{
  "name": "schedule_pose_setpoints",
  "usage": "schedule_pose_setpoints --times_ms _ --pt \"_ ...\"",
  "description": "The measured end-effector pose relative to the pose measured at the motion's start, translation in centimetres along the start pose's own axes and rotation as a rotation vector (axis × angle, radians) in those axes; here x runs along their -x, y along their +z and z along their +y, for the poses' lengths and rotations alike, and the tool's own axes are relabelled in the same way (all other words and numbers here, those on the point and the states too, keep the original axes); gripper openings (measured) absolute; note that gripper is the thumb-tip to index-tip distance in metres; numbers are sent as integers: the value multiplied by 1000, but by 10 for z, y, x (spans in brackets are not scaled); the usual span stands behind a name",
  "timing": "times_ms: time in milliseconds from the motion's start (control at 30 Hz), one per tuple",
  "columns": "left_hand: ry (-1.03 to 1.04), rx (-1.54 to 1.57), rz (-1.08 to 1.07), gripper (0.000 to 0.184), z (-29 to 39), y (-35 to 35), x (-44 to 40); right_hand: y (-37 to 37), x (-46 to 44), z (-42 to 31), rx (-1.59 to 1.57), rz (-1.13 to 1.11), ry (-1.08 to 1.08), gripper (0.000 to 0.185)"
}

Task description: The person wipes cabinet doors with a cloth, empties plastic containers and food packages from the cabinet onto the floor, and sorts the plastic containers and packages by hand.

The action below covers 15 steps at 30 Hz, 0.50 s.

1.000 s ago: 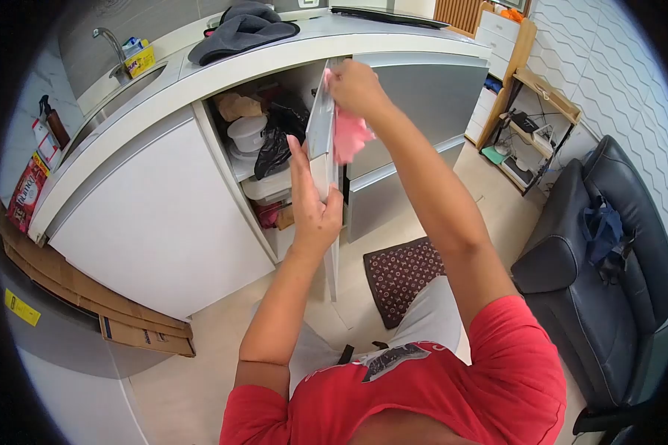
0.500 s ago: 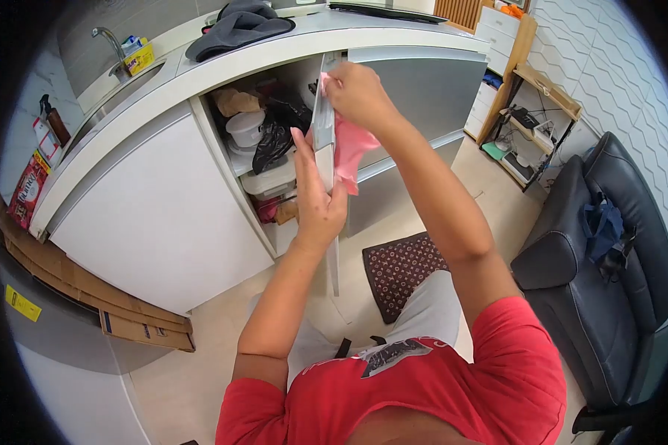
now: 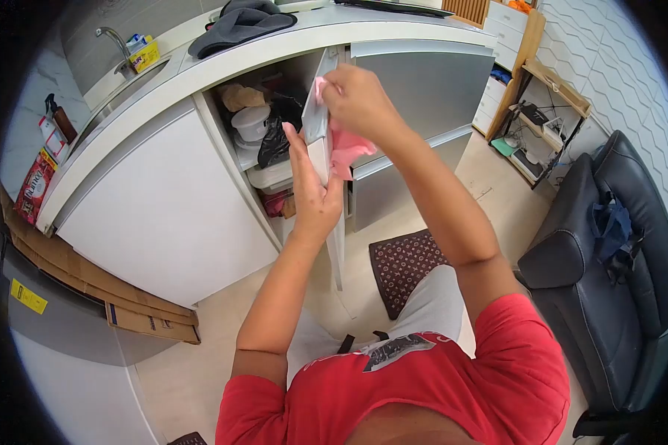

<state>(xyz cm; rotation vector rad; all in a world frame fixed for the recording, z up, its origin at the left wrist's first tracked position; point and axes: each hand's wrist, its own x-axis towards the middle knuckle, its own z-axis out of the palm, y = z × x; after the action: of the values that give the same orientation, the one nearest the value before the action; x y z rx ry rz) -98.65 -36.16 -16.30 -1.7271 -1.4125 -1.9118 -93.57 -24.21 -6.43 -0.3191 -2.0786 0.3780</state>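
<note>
A white cabinet door point(image 3: 335, 252) stands swung out toward me, its edge facing up. Near its top, my right hand point(image 3: 362, 102) has its fingers closed on a pink cloth point(image 3: 351, 150), which wraps over the door's edge and hangs on the outer side. Lower down, my left hand point(image 3: 317, 206) grips the same door, with straight fingers along the inner face and the thumb at the other side. Behind the door the open cabinet shows a white tub point(image 3: 251, 124) and a black plastic bag point(image 3: 276, 132).
Above runs a curved white countertop point(image 3: 326, 35) with a grey cloth item point(image 3: 241, 30) on it. A silver drawer front point(image 3: 423, 93) adjoins on the right. On the floor lies a brown patterned mat point(image 3: 404, 271). A black leather sofa point(image 3: 586, 297) stands at right, flattened cardboard point(image 3: 89, 285) at left.
The hanging part of the pink cloth has shifted higher and bunched up beside the door. Both hands keep about the same places on it, and the view has shifted slightly.
</note>
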Motion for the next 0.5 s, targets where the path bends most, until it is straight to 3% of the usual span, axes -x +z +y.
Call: schedule_pose_setpoints --times_ms 67,133,267,333,500 --pt "18 -15 10 81 -3 -1 -2 -7 20 -24 -53 36 -37 28" --pt "34 -57 0 79 -10 1 1 -29 40 -52 -152 -88 -60 22" --pt "-11 -20 -11 79 -14 -1 3 -19 17 -27 -157 -97 -136 20" --pt "-21 -29 -11 79 -4 1 5 -2 1 -4 -5 65 -144 18" --pt "-15 -19 -16 84 -10 -1 2 -12 31 -39 -46 72 -171 18"
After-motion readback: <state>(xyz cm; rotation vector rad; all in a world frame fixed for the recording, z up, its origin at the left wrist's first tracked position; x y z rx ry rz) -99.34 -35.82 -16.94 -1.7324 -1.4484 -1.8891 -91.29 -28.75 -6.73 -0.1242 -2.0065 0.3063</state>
